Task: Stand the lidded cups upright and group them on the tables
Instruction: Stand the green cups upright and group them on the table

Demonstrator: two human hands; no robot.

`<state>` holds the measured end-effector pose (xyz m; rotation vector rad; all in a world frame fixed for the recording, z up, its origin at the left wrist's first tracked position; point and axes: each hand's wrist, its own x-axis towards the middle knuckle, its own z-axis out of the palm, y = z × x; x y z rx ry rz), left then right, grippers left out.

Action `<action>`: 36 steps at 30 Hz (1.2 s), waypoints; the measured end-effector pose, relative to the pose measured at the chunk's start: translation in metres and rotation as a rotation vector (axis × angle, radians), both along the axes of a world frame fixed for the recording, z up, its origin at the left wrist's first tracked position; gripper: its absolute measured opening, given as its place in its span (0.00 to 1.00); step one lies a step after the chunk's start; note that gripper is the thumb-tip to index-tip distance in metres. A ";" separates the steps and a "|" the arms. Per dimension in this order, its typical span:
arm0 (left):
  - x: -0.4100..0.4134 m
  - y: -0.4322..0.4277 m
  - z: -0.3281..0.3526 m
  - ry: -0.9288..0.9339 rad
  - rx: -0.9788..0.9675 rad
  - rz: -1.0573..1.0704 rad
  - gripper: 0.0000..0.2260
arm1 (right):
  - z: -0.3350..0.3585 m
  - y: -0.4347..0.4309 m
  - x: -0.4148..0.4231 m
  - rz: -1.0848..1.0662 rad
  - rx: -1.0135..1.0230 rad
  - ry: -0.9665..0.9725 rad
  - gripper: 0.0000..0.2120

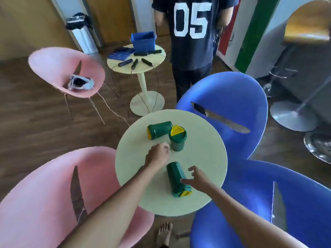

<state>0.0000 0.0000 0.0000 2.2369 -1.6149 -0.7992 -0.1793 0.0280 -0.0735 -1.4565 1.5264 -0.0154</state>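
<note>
Three green cups with yellow lids are on the round pale table [202, 158]. One cup [177, 138] stands upright near the table's middle. Touching it on the left, a second cup [159, 129] lies on its side with its lid toward the left. The third cup [176, 179] lies on its side at the near part, lid toward me. My right hand [198, 179] hovers at this cup's right side, fingers spread, thumb touching it. My left hand [157, 154] sits just left of the upright cup, fingers loosely curled, holding nothing.
Two pink chairs [44, 194] stand at the left, two blue chairs [232, 104] at the right. A second small table [157, 63] behind holds a blue bin [143, 41] and black items. A person in a dark numbered shirt [193, 29] stands beyond the table.
</note>
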 end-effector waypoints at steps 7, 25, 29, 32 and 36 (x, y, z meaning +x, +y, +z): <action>0.024 -0.084 -0.035 0.116 -0.079 -0.143 0.15 | -0.046 0.033 0.022 -0.058 -0.089 0.055 0.37; 0.032 -0.137 -0.078 0.315 -0.039 -0.292 0.24 | -0.037 0.029 0.044 -0.408 0.000 -0.197 0.28; 0.034 -0.140 -0.077 0.313 -0.050 -0.306 0.24 | -0.016 0.007 0.058 -0.619 0.001 -0.213 0.24; 0.035 -0.143 -0.077 0.317 -0.055 -0.308 0.24 | -0.009 -0.016 0.063 -0.739 0.044 -0.188 0.23; 0.037 -0.145 -0.078 0.316 -0.062 -0.328 0.24 | -0.008 -0.044 0.065 -0.774 0.103 -0.177 0.25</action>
